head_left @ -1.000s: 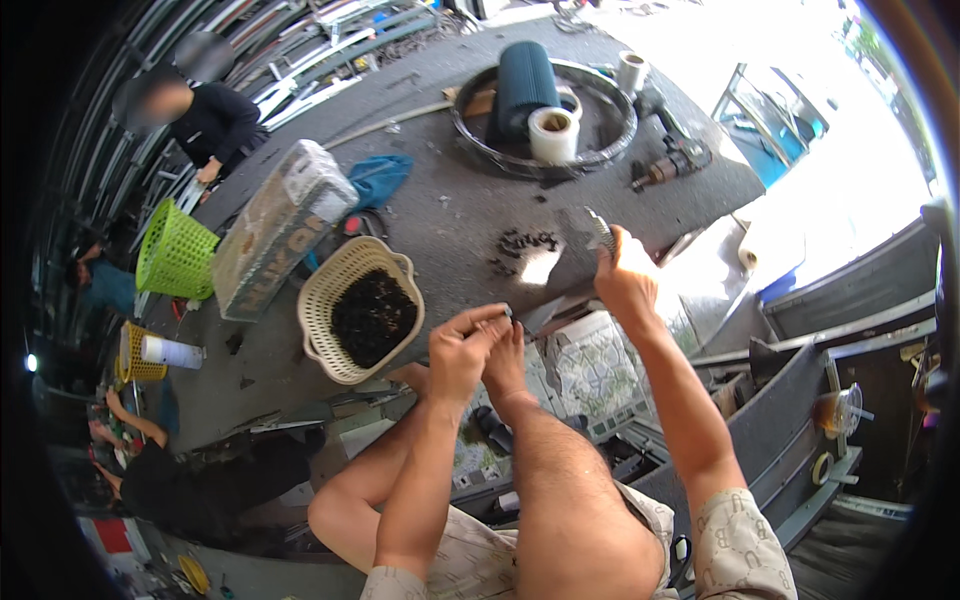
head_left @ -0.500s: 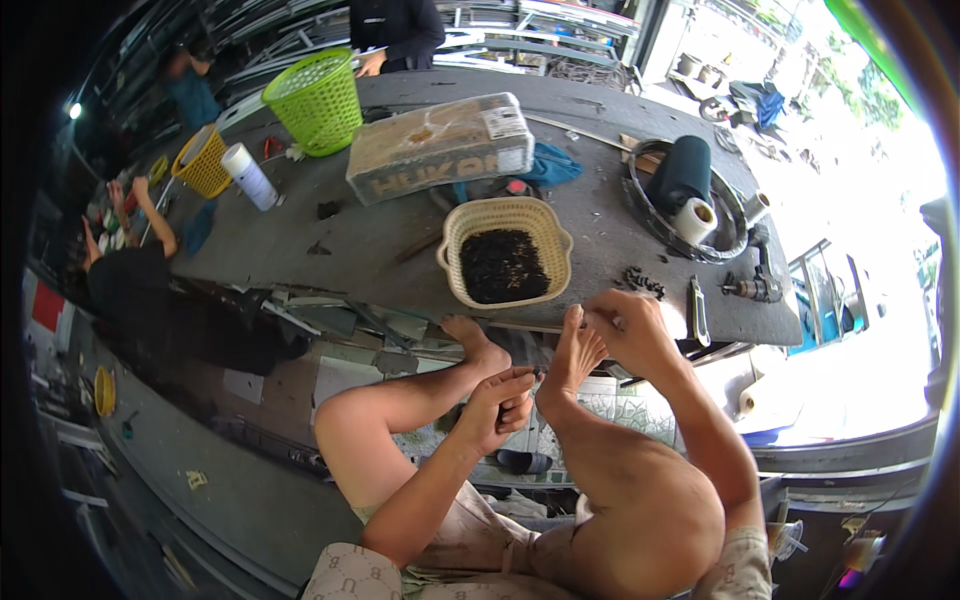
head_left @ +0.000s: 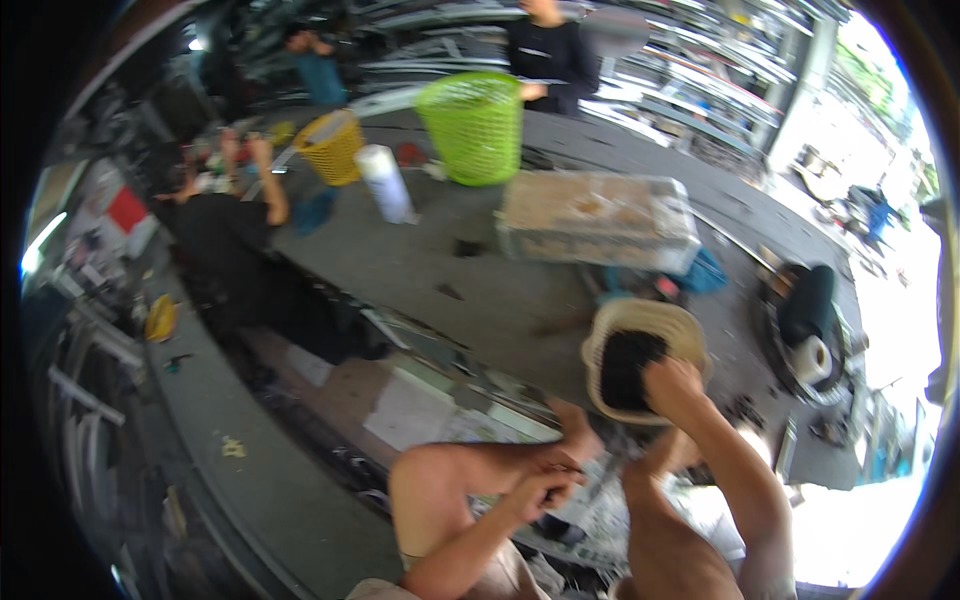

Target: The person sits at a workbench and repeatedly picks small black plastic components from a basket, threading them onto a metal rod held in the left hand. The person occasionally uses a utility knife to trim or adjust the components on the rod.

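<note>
My right hand (head_left: 674,388) reaches into a cream plastic basket (head_left: 690,332) with side handles, at the front edge of the dark workbench. Its fingertips touch or hover over a heap of small black pieces (head_left: 628,372); motion blur and the angle hide what they grip. Above my knees, my left hand (head_left: 546,488) stays closed with curled fingers; what lies in it, if anything, is too blurred to make out. Beside the basket, more small black pieces (head_left: 743,412) are scattered on the bench.
Behind the basket lies a long taped box (head_left: 600,220), with a green basket (head_left: 470,130) and a white spray can (head_left: 386,186) further left. A wire coil (head_left: 770,320) and dark roll (head_left: 806,305) sit at right. Several people work nearby.
My right hand has moved from beside my raised foot into the cream basket. My left hand remains closed over my lap. The whole view has swung left.
</note>
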A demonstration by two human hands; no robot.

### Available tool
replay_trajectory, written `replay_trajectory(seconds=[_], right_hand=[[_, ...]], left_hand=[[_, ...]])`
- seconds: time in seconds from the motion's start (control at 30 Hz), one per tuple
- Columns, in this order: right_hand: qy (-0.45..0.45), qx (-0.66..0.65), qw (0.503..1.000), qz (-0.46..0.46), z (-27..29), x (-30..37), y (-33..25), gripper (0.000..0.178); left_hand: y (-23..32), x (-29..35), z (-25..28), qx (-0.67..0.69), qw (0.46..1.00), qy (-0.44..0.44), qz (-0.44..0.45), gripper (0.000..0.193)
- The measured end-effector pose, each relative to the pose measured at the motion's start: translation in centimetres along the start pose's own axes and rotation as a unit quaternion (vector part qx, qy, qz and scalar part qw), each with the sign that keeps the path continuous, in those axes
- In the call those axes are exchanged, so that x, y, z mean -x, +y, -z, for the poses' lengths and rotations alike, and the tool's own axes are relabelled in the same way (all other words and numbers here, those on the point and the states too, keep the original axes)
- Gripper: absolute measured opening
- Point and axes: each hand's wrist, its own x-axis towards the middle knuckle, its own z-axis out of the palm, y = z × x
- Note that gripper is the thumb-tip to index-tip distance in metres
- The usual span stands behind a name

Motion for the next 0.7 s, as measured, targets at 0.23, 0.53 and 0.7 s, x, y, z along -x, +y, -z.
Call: replay_trajectory(seconds=[0.23, 0.53, 0.7], right_hand=[[0.098, -0.204, 0.973, -0.049, -0.5, 1.9, 1.7, 0.015], [0.268, -0.236, 0.933, -0.047, 0.2, 4.5, 0.3, 0.01], [0.344, -0.265, 0.899, -0.05, 1.0, 5.1, -0.7, 0.008]], left_hand=[[-1.1, -2.0, 0.3, 0.009, 0.995, -0.103, 0.018, 0.014], [-1.2, -0.5, -0.9, 0.032, 0.991, -0.128, -0.026, 0.012], [-0.4, 0.3, -3.3, 0.017, 0.993, -0.109, -0.03, 0.014]])
